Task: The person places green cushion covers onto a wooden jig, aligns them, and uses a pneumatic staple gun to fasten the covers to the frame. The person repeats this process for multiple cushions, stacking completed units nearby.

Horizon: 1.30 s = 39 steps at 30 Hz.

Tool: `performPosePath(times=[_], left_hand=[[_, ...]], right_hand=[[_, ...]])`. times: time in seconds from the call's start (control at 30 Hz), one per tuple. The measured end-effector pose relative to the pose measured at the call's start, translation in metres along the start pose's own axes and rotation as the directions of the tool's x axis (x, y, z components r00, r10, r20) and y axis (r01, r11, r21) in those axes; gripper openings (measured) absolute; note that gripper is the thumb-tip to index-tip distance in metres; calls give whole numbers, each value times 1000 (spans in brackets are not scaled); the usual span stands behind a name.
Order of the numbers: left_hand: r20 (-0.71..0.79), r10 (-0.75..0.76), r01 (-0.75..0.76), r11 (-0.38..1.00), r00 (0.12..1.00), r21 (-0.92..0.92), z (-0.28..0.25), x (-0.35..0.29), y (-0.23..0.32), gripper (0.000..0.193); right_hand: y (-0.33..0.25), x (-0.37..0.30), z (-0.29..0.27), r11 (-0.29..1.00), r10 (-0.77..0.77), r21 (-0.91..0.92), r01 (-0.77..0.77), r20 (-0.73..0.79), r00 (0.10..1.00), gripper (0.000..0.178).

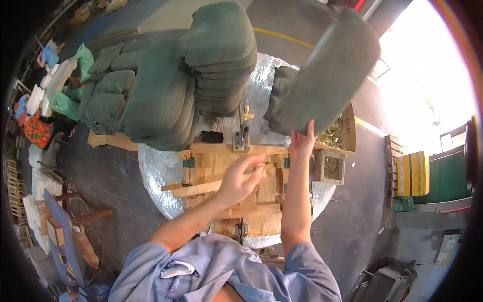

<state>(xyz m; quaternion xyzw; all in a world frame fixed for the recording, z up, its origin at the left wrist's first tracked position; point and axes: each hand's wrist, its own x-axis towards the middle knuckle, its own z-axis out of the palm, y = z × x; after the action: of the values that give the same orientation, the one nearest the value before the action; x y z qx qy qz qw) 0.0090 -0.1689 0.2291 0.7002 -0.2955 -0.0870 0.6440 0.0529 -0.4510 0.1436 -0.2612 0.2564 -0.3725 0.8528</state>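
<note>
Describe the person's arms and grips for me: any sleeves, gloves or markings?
The left grip and right grip are ungloved human hands. The left arm and right arm come out of short, loose, pale blue-grey sleeves, bare below them, with no watch or cable showing. The shirt carries dark lettering.

My right hand [303, 144] holding a long grey-green fabric cushion [332, 75], my left hand [241, 178] over a pale wooden frame [264, 225]

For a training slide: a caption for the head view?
Right hand grips a green cushion, left hand above wooden boards.
</note>
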Motion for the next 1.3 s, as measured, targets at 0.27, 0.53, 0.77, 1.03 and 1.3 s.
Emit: performPosePath(times=[0.27,0.53,0.77,1.03,1.3], left_hand=[[1,-663,660,746,749,94,-41,-193,-96,20],[-173,-656,661,750,735,-33,-70,-199,-115,21],[-160,-665,678,733,730,46,-83,-216,-127,22],[-202,-646,671,735,736,96,-75,-222,-124,23],[-176,-719,738,669,672,87,-68,-241,-140,25]], right_hand=[[92,139,-68,913,215,-221,-344,-457,863,88],[86,139,-60,962,219,-111,-248,-226,949,97],[56,148,-118,932,356,-13,-363,-170,919,103],[64,132,-53,923,381,38,-383,-223,897,91],[86,151,-62,943,310,194,-269,-226,924,59]])
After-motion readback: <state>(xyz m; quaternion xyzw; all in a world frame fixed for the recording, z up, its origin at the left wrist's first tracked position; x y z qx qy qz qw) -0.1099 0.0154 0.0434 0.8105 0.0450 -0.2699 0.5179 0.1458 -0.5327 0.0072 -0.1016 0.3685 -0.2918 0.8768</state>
